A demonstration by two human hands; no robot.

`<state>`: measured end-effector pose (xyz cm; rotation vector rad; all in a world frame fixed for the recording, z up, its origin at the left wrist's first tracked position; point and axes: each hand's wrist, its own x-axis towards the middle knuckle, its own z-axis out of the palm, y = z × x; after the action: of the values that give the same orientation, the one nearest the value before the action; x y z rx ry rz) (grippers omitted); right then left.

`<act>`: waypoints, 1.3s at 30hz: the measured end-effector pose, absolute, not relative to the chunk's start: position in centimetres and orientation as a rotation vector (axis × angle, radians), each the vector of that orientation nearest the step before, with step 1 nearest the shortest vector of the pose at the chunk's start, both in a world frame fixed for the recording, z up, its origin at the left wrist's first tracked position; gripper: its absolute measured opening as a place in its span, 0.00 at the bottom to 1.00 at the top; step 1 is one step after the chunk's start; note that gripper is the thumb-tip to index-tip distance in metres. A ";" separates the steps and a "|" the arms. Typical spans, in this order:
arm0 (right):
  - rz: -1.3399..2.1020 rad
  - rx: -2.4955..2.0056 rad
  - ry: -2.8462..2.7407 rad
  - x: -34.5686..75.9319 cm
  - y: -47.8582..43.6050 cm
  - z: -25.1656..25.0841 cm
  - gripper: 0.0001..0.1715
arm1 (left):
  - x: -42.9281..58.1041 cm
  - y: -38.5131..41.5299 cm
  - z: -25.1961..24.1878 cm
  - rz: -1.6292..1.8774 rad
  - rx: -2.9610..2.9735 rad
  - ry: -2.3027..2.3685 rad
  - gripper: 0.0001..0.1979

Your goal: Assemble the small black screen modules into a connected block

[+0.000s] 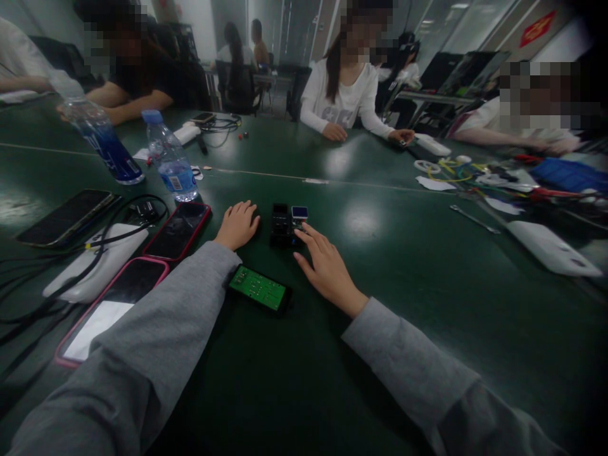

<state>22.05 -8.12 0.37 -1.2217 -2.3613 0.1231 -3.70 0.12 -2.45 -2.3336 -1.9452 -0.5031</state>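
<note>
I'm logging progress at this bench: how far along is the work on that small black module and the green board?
Done: nothing shows as joined. The green circuit board lies loose on the table, apart from the small black module. In hand: the right hand fingertips touch the module; the left hand rests flat beside it, holding nothing. Left: board and module remain separate.

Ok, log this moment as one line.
left hand: flat on green table | right hand: fingertips on small black device | green circuit board: between hands, untouched
</note>
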 end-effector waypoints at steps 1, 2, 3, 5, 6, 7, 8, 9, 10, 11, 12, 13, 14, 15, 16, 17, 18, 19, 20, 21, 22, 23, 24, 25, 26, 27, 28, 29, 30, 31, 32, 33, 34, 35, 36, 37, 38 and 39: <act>0.124 -1.215 -2.357 22.1 -8.1 0.3 0.27 | -3.7 0.1 -2.4 -0.505 -2.336 -1.946 0.24; 0.124 -1.208 -2.353 22.1 -8.1 0.3 0.27 | -3.7 0.1 -2.4 -0.508 -2.337 -1.948 0.24; 0.125 -1.203 -2.349 22.1 -8.1 0.3 0.27 | -3.7 0.0 -2.4 -0.508 -2.340 -1.949 0.24; 0.126 -1.196 -2.342 22.1 -8.1 0.2 0.27 | -3.6 0.0 -2.3 -0.506 -2.342 -1.954 0.24; 0.126 -1.194 -2.338 22.1 -8.1 0.2 0.27 | -3.6 0.0 -2.3 -0.504 -2.341 -1.958 0.23; 0.125 -1.192 -2.337 22.1 -8.0 0.2 0.28 | -3.6 0.0 -2.3 -0.503 -2.339 -1.961 0.23; 0.125 -1.191 -2.336 22.1 -8.0 0.2 0.28 | -3.6 0.0 -2.3 -0.502 -2.338 -1.962 0.23; 0.125 -1.190 -2.335 22.1 -8.0 0.2 0.28 | -3.6 0.0 -2.3 -0.502 -2.337 -1.963 0.23; 0.125 -1.191 -2.336 22.1 -8.0 0.2 0.28 | -3.6 0.0 -2.3 -0.502 -2.334 -1.963 0.23; 0.125 -1.193 -2.335 22.1 -8.0 0.2 0.27 | -3.6 0.0 -2.3 -0.498 -2.334 -1.963 0.23; 0.124 -1.195 -2.333 22.1 -8.0 0.2 0.27 | -3.6 0.0 -2.2 -0.494 -2.335 -1.964 0.23; 0.121 -1.195 -2.330 22.0 -8.0 0.2 0.27 | -3.6 0.0 -2.2 -0.489 -2.336 -1.965 0.23; 0.116 -1.195 -2.327 22.0 -8.0 0.2 0.27 | -3.6 0.0 -2.2 -0.484 -2.339 -1.965 0.23; 0.111 -1.195 -2.322 22.0 -8.0 0.2 0.26 | -3.6 0.0 -2.2 -0.482 -2.342 -1.963 0.23; 0.105 -1.196 -2.317 22.0 -7.9 0.2 0.25 | -3.6 0.0 -2.2 -0.480 -2.345 -1.960 0.24; 0.100 -1.195 -2.311 22.1 -7.9 0.2 0.24 | -3.6 0.0 -2.2 -0.480 -2.346 -1.958 0.24; 0.097 -1.192 -2.304 22.1 -7.9 0.2 0.23 | -3.6 0.0 -2.2 -0.481 -2.346 -1.955 0.24; 0.097 -1.188 -2.295 22.1 -7.9 0.2 0.22 | -3.6 0.0 -2.2 -0.481 -2.345 -1.953 0.23; 0.097 -1.180 -2.285 22.1 -7.9 0.2 0.22 | -3.6 0.0 -2.3 -0.482 -2.343 -1.952 0.23; 0.099 -1.173 -2.276 22.2 -7.9 0.2 0.21 | -3.7 0.1 -2.3 -0.484 -2.341 -1.950 0.23; 0.101 -1.169 -2.265 22.2 -7.8 0.1 0.20 | -3.7 0.0 -2.3 -0.487 -2.339 -1.949 0.23; 0.103 -1.170 -2.249 22.3 -7.8 0.1 0.20 | -3.7 0.0 -2.4 -0.491 -2.338 -1.947 0.23; 0.106 -1.177 -2.230 22.3 -7.8 0.1 0.19 | -3.7 0.0 -2.4 -0.496 -2.338 -1.945 0.23; 0.110 -1.188 -2.209 22.4 -7.8 0.1 0.18 | -3.7 0.0 -2.4 -0.500 -2.338 -1.943 0.23; 0.114 -1.202 -2.185 22.5 -7.8 0.1 0.18 | -3.7 0.0 -2.4 -0.504 -2.338 -1.941 0.23; 0.119 -1.217 -2.163 22.5 -7.7 0.0 0.17 | -3.7 0.0 -2.4 -0.506 -2.338 -1.939 0.23; 0.123 -1.230 -2.142 22.6 -7.7 0.0 0.16 | -3.7 0.0 -2.4 -0.505 -2.340 -1.940 0.24; 0.128 -1.240 -2.125 22.6 -7.7 0.0 0.16 | -3.7 0.0 -2.4 -0.503 -2.342 -1.941 0.24; 0.132 -1.248 -2.111 22.6 -7.7 -0.1 0.15 | -3.7 0.1 -2.4 -0.501 -2.345 -1.944 0.24; 0.135 -1.254 -2.098 22.7 -7.6 -0.1 0.14 | -3.8 0.1 -2.5 -0.500 -2.348 -1.947 0.24; 0.137 -1.259 -2.087 22.7 -7.6 -0.1 0.13 | -3.8 0.2 -2.5 -0.502 -2.350 -1.948 0.24; 0.138 -1.264 -2.078 22.7 -7.6 -0.1 0.13 | -3.8 0.2 -2.5 -0.505 -2.353 -1.947 0.23; 0.140 -1.268 -2.069 22.7 -7.6 0.0 0.12 | -3.8 0.3 -2.5 -0.508 -2.356 -1.945 0.23; 0.145 -1.270 -2.060 22.7 -7.6 0.0 0.11 | -3.8 0.3 -2.5 -0.511 -2.355 -1.943 0.23; 0.150 -1.272 -2.051 22.7 -7.6 0.0 0.11 | -3.8 0.3 -2.5 -0.510 -2.354 -1.942 0.23; 0.155 -1.272 -2.041 22.7 -7.6 0.0 0.11 | -3.8 0.3 -2.5 -0.506 -2.353 -1.941 0.23; 0.162 -1.274 -2.029 22.8 -7.6 0.0 0.11 | -3.8 0.2 -2.5 -0.501 -2.352 -1.941 0.23; 0.170 -1.277 -2.014 22.8 -7.6 -0.1 0.11 | -3.8 0.2 -2.5 -0.497 -2.351 -1.942 0.24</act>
<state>22.80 -7.58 -0.11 -1.2773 -2.0140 0.1699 -3.81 0.22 -2.49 -2.3511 -1.9421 -0.4969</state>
